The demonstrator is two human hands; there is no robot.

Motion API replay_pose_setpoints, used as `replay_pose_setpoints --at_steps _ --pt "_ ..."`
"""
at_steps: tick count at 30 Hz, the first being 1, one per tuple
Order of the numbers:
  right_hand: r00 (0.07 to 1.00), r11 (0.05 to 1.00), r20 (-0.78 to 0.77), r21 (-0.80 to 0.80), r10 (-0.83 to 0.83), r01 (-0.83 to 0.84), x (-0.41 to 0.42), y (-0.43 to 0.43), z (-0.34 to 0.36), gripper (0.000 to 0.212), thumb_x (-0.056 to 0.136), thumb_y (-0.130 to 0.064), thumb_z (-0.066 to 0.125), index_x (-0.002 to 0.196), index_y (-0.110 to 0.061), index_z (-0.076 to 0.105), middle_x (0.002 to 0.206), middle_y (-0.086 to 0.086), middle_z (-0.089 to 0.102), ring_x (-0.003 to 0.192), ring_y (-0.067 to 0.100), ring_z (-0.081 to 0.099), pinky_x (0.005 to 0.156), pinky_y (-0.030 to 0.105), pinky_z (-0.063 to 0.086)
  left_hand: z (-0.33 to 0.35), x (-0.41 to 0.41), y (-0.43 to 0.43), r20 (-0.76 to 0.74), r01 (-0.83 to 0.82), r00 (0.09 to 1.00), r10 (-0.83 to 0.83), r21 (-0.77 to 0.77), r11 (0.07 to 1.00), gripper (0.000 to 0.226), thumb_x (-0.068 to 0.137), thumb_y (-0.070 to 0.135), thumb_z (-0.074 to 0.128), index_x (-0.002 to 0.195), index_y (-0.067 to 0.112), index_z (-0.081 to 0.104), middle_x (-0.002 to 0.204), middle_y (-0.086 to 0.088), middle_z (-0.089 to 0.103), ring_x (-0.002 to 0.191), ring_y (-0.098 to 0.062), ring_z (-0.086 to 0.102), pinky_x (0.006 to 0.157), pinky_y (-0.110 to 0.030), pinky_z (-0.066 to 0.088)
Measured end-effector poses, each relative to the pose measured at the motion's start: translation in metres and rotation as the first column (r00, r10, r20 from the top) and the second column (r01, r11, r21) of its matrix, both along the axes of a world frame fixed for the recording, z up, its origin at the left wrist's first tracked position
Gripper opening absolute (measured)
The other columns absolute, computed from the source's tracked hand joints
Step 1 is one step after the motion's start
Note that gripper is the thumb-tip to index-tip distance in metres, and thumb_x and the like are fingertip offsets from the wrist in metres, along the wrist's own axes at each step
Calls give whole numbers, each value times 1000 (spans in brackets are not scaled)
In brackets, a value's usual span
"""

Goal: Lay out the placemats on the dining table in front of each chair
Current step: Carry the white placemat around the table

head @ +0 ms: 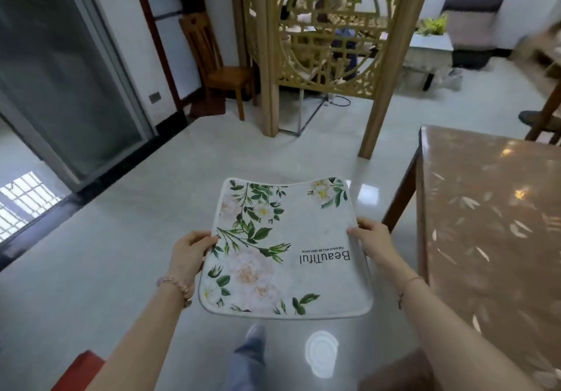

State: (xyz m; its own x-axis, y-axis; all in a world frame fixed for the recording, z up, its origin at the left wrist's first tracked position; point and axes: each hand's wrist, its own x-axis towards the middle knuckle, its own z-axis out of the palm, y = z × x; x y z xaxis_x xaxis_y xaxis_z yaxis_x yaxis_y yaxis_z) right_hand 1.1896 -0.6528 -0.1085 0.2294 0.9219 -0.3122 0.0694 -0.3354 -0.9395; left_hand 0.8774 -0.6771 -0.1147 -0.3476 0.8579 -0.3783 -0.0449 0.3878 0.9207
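I hold a white placemat (303, 232) printed with green leaves, pale flowers and the word "Beautiful" flat in the air above the floor. My left hand (189, 254) grips its left edge and my right hand (372, 240) grips its right edge. The dining table (485, 223), brown and glossy with a leaf pattern, stands to the right of the mat, apart from it. A dark wooden chair (543, 120) shows partly at the table's far side.
A gold lattice screen (328, 26) stands ahead on the pale tiled floor. A wooden chair (218, 65) is by the left wall, beside a sliding glass door (60, 71). Something red (79, 369) lies at the bottom left. My leg (249, 357) shows below the mat.
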Motion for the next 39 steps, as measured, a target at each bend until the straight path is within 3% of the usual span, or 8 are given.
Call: replay_pose_setpoints --at_steps 3,10,14,18,28,30,32,39 --pt "988 990 -63 -41 -138 136 4 74 -4 23 82 6 53 93 -6 69 75 7 72 69 26 66 74 37 56 -5 2 113 5 114 993 -114 -18 993 4 84 8 60 87 7 60 76 -13 64 63 -23 58 55 -28 50" --pt "908 913 -102 -19 -407 407 43 195 31 22 85 9 49 96 -2 64 74 9 65 45 9 64 42 16 48 21 61 329 -19 357 934 -357 -7 934 7 83 7 60 90 6 61 80 -12 63 68 -21 58 56 -28 48" --pt "820 828 -131 -12 -557 560 91 261 23 21 85 8 52 95 -6 64 71 6 68 41 7 63 39 14 46 21 128 431 -30 497 867 -497 2 868 3 83 6 60 85 8 59 75 -9 59 64 -18 54 46 -19 47" --pt "752 762 -132 -36 -645 647 147 346 4 22 85 6 54 101 -6 64 66 2 67 43 11 63 38 15 47 17 193 530 -41 594 804 -593 18 804 6 83 6 61 80 11 59 77 -11 59 67 -19 53 58 -28 44" --pt "652 662 -118 -91 -749 744 305 544 -3 22 82 0 58 100 -4 68 95 22 70 81 38 67 77 48 56 31 375 764 -112 724 684 -721 -24 690 5 83 4 61 82 8 59 79 -12 61 71 -23 56 61 -30 46" --pt "607 617 -115 -95 -786 781 339 565 -3 25 83 0 57 105 -4 67 92 19 70 76 36 67 71 44 57 30 422 799 -75 756 651 -755 -28 654 5 83 4 60 82 7 58 78 -12 61 68 -22 56 59 -29 47" --pt "556 562 -86 -96 -827 821 375 579 -6 25 85 0 56 108 -6 64 86 12 68 68 27 64 59 32 51 24 474 832 -59 807 587 -807 -36 590 4 83 4 60 81 7 58 79 -12 61 68 -21 57 60 -29 48" --pt "197 202 -54 -107 -979 974 488 609 -39 16 85 1 56 96 -8 65 80 6 64 65 22 60 56 24 52 -16 689 929 -39 968 229 -973 -96 232 6 82 4 63 87 6 60 83 -16 63 70 -24 58 65 -31 50"
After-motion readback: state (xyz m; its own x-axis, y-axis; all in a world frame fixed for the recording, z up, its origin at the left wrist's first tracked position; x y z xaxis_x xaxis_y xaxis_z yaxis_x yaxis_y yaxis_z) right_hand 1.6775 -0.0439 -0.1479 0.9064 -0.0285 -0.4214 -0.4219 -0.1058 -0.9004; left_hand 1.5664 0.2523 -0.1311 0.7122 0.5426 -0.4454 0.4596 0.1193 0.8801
